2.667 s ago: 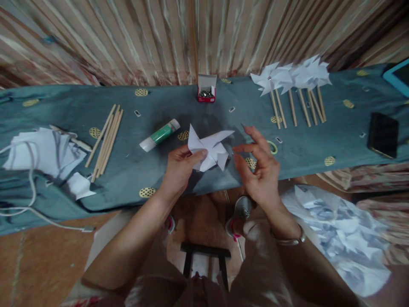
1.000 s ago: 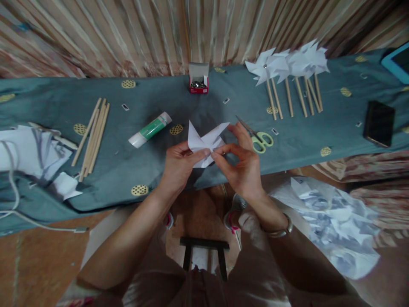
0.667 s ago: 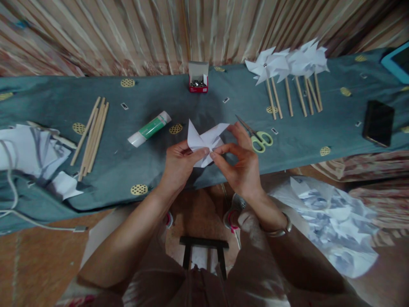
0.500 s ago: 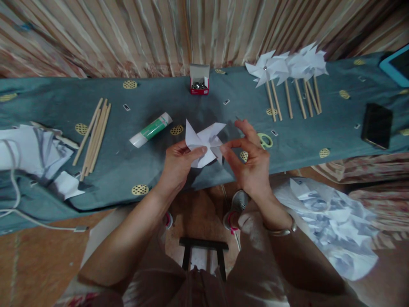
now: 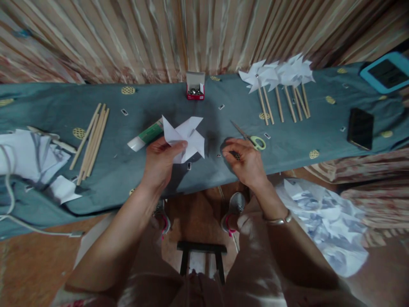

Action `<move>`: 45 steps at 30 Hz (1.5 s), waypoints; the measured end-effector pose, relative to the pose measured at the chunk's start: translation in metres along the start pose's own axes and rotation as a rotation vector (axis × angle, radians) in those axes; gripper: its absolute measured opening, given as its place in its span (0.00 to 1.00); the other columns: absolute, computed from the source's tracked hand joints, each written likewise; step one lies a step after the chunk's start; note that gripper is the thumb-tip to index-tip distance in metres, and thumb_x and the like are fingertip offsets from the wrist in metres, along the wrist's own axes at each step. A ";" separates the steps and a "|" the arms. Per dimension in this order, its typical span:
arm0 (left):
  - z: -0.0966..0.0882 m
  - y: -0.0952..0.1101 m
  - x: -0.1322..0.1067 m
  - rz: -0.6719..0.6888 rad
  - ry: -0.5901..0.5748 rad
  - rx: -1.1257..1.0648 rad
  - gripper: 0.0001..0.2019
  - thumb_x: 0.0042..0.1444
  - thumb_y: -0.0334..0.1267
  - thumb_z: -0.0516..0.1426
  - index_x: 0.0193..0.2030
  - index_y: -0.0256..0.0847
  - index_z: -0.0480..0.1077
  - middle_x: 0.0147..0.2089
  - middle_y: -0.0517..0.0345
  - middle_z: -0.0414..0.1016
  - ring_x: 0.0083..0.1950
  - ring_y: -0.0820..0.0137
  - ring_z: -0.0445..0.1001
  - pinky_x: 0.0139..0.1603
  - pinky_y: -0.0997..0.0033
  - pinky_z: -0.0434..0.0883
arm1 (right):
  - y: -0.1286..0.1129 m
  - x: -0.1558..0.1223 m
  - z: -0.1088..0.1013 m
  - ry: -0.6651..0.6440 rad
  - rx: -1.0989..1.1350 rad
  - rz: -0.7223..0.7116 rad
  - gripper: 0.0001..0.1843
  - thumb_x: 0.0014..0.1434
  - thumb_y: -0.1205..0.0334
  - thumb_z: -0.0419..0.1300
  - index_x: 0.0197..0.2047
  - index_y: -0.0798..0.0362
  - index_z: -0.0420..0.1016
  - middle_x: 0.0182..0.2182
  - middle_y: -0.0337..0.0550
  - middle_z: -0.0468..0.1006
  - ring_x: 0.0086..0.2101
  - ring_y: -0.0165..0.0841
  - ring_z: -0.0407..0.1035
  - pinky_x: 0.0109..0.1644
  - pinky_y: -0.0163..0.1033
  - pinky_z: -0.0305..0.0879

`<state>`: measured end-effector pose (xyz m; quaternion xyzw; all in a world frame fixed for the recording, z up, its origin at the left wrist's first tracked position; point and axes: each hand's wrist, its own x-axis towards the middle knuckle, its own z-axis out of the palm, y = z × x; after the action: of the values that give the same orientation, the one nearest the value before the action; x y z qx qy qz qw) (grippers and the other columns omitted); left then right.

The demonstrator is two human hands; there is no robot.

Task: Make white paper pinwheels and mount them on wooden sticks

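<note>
White folded-paper pinwheel [image 5: 185,137] sits pinched in my left hand [image 5: 159,161] above the teal-clothed table [image 5: 287,140] near its front edge, apart to the left of my right hand [image 5: 246,162], whose fingertips curl onto the cloth beside green-handled scissors [image 5: 255,141], and I cannot tell whether they grip anything

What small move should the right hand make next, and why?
Probably pinch up the tiny dark piece on the cloth just beside its fingertips: the right hand rests there, off the paper, while the left hand holds the folded pinwheel alone.

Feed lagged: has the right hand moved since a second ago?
Yes. The right hand left the paper pinwheel and shifted right, towards the scissors.
</note>
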<state>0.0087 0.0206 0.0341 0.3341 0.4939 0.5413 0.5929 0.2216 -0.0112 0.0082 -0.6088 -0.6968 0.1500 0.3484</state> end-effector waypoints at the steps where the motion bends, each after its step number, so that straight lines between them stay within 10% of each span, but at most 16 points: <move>1: 0.000 0.000 0.000 0.000 0.000 -0.002 0.07 0.38 0.32 0.69 0.27 0.44 0.79 0.32 0.60 0.82 0.34 0.69 0.77 0.39 0.69 0.73 | 0.000 0.000 0.002 -0.007 -0.003 -0.002 0.07 0.58 0.66 0.61 0.33 0.48 0.80 0.45 0.45 0.82 0.49 0.41 0.74 0.57 0.51 0.68; 18: -0.001 0.001 -0.002 0.004 0.017 0.032 0.05 0.40 0.31 0.67 0.27 0.43 0.79 0.32 0.60 0.81 0.33 0.68 0.77 0.38 0.69 0.73 | -0.006 -0.006 0.019 -0.125 0.064 -0.036 0.05 0.54 0.66 0.63 0.31 0.48 0.80 0.59 0.45 0.74 0.60 0.46 0.66 0.65 0.60 0.62; 45: -0.001 -0.005 -0.004 -0.011 -0.057 0.023 0.09 0.39 0.34 0.69 0.32 0.42 0.81 0.34 0.59 0.83 0.34 0.69 0.77 0.41 0.69 0.73 | -0.006 -0.007 0.007 -0.129 0.007 -0.049 0.07 0.52 0.68 0.64 0.36 0.49 0.80 0.50 0.47 0.79 0.52 0.44 0.71 0.60 0.54 0.65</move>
<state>0.0099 0.0154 0.0296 0.3533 0.4850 0.5224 0.6058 0.2125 -0.0176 0.0056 -0.5795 -0.7317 0.1829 0.3087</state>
